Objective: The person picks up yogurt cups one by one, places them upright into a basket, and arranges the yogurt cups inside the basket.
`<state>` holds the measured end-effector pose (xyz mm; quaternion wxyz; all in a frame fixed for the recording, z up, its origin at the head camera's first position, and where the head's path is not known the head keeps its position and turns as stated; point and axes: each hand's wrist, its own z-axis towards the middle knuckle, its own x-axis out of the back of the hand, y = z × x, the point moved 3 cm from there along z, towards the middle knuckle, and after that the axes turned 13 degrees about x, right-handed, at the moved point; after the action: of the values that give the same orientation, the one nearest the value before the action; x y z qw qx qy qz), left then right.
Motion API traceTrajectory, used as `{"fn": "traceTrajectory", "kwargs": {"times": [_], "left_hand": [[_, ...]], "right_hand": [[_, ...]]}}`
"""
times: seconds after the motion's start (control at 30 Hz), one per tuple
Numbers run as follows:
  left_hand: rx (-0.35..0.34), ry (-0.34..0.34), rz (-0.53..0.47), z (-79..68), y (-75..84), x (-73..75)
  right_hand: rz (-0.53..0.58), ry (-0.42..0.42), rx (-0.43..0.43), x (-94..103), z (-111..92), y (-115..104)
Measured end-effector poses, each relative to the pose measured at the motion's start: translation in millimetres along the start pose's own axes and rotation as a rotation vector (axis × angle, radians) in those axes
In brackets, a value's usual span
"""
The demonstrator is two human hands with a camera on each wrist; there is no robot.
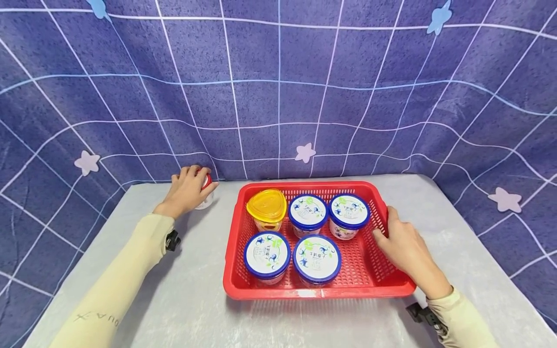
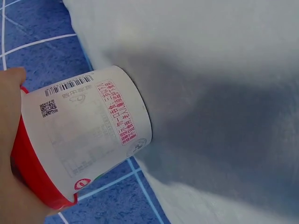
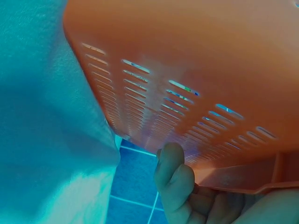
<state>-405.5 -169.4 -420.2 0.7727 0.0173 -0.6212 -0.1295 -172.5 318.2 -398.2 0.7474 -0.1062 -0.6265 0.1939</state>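
Observation:
At the back left of the table, my left hand (image 1: 188, 187) grips a white paper tub with a red lid (image 1: 205, 199) from above. In the left wrist view the tub (image 2: 88, 126) has a barcode and red print on its side, its base close to the tabletop. My right hand (image 1: 402, 244) holds the right rim of a red plastic basket (image 1: 319, 293), thumb inside and fingers outside. The slotted basket wall (image 3: 182, 60) fills much of the right wrist view, with curled fingers (image 3: 175, 172) beneath its rim. Inside stand several blue-lidded tubs (image 1: 316, 258) and a yellow-lidded tub (image 1: 267, 207).
The grey table (image 1: 187, 290) extends left, right and in front of the basket. A blue curtain with a grid and stars (image 1: 261, 106) hangs along the back and both sides. The basket's right side shows bare red mesh (image 1: 359, 268).

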Motion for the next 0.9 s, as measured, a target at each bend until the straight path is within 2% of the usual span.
{"fn": "traceTrajectory", "kwargs": {"times": [0.2,0.4,0.53,0.7,0.9], "left_hand": [[-0.024,0.054,-0.022,-5.1,4.6,15.1],[-0.05,0.067,-0.009,-11.8,10.3,24.8],[-0.065,0.101,-0.023,-16.9,16.7,32.2],[-0.102,0.173,-0.048,-22.4,30.7,47.0],[-0.153,0.23,-0.059,-33.0,56.7,68.1]], "right_hand": [[0.003,-0.004,-0.005,0.8,0,-2],[0.001,-0.004,0.006,-0.3,0,-1],[0.004,-0.008,0.006,-1.4,0,-1],[0.001,-0.009,0.001,-1.7,-1,0],[-0.005,0.002,0.011,-0.9,0,0]]}}
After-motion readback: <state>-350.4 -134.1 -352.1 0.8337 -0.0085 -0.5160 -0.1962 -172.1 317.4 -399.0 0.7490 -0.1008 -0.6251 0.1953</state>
